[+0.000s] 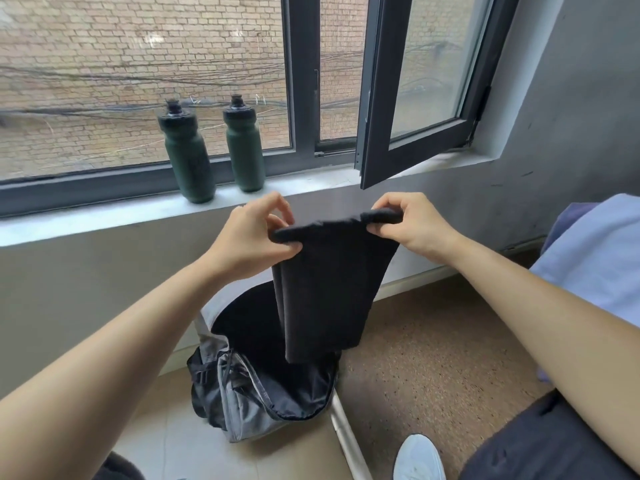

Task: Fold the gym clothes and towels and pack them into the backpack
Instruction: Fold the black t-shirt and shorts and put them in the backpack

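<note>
A folded black garment [329, 289] hangs in the air in front of me. My left hand [252, 233] pinches its upper left corner and my right hand [412, 223] pinches its upper right corner. Its lower end dangles just above the open mouth of a grey backpack [242, 400] that stands on the floor below, its black lining showing. The cloth hides part of the backpack's opening.
Two dark green bottles [188, 154] [244, 143] stand on the window sill [104, 216]. An open window sash [415, 98] juts inward at the right. A light blue cloth [595, 251] lies on the right. A white shoe [419, 459] is on the brown floor.
</note>
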Demonstrator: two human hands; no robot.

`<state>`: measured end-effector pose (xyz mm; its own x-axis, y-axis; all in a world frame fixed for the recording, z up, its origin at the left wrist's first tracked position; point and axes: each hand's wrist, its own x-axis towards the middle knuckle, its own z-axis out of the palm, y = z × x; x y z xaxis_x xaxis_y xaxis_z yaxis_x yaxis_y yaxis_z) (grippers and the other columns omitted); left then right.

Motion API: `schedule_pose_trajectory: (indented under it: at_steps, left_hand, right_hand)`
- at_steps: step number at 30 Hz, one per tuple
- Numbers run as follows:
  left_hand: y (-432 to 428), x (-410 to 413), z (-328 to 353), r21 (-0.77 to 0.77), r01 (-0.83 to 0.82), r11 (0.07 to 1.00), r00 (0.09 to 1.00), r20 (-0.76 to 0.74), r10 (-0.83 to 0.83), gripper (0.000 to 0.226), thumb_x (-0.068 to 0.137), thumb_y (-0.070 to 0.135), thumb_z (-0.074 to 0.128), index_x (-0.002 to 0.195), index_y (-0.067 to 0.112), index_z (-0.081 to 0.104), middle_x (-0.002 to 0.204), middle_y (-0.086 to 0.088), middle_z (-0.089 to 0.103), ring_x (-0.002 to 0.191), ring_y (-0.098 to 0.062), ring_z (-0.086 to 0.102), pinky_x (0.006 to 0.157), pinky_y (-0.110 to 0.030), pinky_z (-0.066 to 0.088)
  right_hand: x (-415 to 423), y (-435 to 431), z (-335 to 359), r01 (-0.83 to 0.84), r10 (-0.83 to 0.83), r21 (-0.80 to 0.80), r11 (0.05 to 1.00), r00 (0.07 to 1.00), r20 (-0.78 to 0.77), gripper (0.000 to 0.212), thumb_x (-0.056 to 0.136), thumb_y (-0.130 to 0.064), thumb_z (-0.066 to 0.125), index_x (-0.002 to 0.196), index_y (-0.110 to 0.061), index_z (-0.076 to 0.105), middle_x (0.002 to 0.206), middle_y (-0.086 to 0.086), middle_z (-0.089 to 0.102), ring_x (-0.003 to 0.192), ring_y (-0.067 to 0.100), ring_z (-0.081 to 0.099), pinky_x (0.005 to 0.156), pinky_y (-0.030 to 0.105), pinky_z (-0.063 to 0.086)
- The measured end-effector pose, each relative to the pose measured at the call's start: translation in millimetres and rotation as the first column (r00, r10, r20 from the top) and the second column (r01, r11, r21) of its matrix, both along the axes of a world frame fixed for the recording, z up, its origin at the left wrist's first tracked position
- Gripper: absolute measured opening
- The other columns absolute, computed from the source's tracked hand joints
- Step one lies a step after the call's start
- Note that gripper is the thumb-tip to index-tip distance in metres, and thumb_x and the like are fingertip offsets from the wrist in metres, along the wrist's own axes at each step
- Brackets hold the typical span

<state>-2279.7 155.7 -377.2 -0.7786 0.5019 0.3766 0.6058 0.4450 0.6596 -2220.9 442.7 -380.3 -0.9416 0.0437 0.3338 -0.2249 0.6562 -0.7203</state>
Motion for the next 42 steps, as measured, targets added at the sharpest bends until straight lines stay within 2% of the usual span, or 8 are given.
schedule_pose_trajectory:
  at_steps: [6, 10, 17, 22, 25, 29, 35, 42]
  left_hand:
    - [-15, -4, 0, -0.129, 0.179, 0.975, 0.977, -0.091, -0.191, 0.047, 0.080, -0.017, 0.062, 0.110, 0.014, 0.079, 0.097, 0.003, 0.080, 0.090, -0.009, 0.074, 0.081, -0.025, 0.057]
    - [-14, -5, -7, -0.132, 0.175, 0.976, 0.952, -0.231, -0.202, 0.026, 0.090, -0.003, 0.073, 0.110, 0.012, 0.081, 0.100, 0.004, 0.081, 0.096, -0.005, 0.074, 0.086, -0.031, 0.057]
    - [-20, -8, -5, -0.324, 0.198, 0.925, 0.930, -0.237, -0.282, 0.042, 0.097, -0.008, 0.057, 0.127, 0.016, 0.073, 0.121, 0.008, 0.074, 0.118, -0.009, 0.067, 0.101, -0.024, 0.051]
    - [-13, -4, -13, -0.033, 0.180, 0.983, 0.969, -0.166, -0.183, 0.042, 0.088, -0.021, 0.058, 0.113, 0.005, 0.078, 0.095, 0.010, 0.077, 0.088, 0.008, 0.071, 0.086, -0.018, 0.058]
    - [-16, -6, -12, 0.031, 0.132, 0.991, 0.990, -0.059, -0.130, 0.046, 0.091, -0.024, 0.050, 0.121, 0.002, 0.074, 0.106, 0.003, 0.075, 0.088, 0.014, 0.069, 0.087, -0.016, 0.058]
    - [-18, -4, -9, -0.023, 0.147, 0.989, 0.979, -0.140, -0.149, 0.038, 0.096, -0.015, 0.058, 0.122, 0.007, 0.075, 0.116, 0.001, 0.076, 0.108, 0.002, 0.068, 0.098, -0.014, 0.050]
    - [-5, 3, -6, 0.352, 0.064, 0.934, 0.972, 0.192, -0.138, 0.040, 0.095, -0.020, 0.046, 0.111, 0.004, 0.074, 0.099, -0.013, 0.076, 0.086, -0.015, 0.072, 0.077, -0.025, 0.059]
    - [6, 5, -5, 0.357, -0.164, 0.920, 0.931, 0.365, 0.024, 0.043, 0.083, -0.006, 0.044, 0.100, 0.018, 0.075, 0.069, -0.007, 0.057, 0.072, -0.026, 0.057, 0.065, -0.034, 0.058]
  right_hand:
    - [4, 4, 0, -0.007, 0.016, 0.184, 0.983, 0.999, -0.045, 0.021, 0.081, -0.007, 0.082, 0.087, -0.023, 0.072, 0.085, -0.006, 0.070, 0.080, 0.010, 0.064, 0.074, 0.023, 0.051]
    - [5, 4, -3, -0.009, 0.015, 0.210, 0.978, 1.000, -0.028, 0.023, 0.082, -0.007, 0.082, 0.090, -0.027, 0.074, 0.089, -0.010, 0.072, 0.086, 0.008, 0.066, 0.076, 0.020, 0.051]
    - [7, 11, 6, -0.051, 0.020, 0.193, 0.980, 0.987, 0.161, 0.015, 0.078, -0.017, 0.087, 0.085, -0.027, 0.080, 0.080, -0.009, 0.074, 0.083, 0.011, 0.070, 0.078, 0.027, 0.057]
    - [9, 8, 10, -0.080, 0.011, 0.310, 0.947, 0.976, 0.219, 0.020, 0.075, -0.017, 0.087, 0.078, -0.034, 0.077, 0.076, -0.012, 0.073, 0.076, 0.005, 0.067, 0.069, 0.018, 0.051]
    - [7, 6, 9, -0.065, 0.006, 0.323, 0.944, 0.984, 0.179, 0.027, 0.082, -0.013, 0.082, 0.079, -0.039, 0.074, 0.083, -0.011, 0.073, 0.082, 0.009, 0.068, 0.073, 0.023, 0.053]
    - [8, 10, 3, -0.074, 0.060, 0.070, 0.995, 0.981, 0.184, 0.009, 0.089, -0.011, 0.075, 0.088, -0.020, 0.076, 0.084, 0.003, 0.073, 0.081, 0.016, 0.069, 0.081, 0.040, 0.057]
    - [6, -1, -5, 0.064, 0.028, -0.412, 0.909, 0.976, 0.214, 0.012, 0.091, -0.007, 0.071, 0.101, -0.010, 0.076, 0.097, 0.013, 0.077, 0.087, 0.018, 0.070, 0.079, 0.036, 0.055]
    - [4, -29, -9, 0.239, -0.149, -0.422, 0.874, 0.960, 0.237, 0.018, 0.085, -0.007, 0.077, 0.100, 0.003, 0.075, 0.082, 0.009, 0.073, 0.069, 0.016, 0.066, 0.061, 0.027, 0.049]
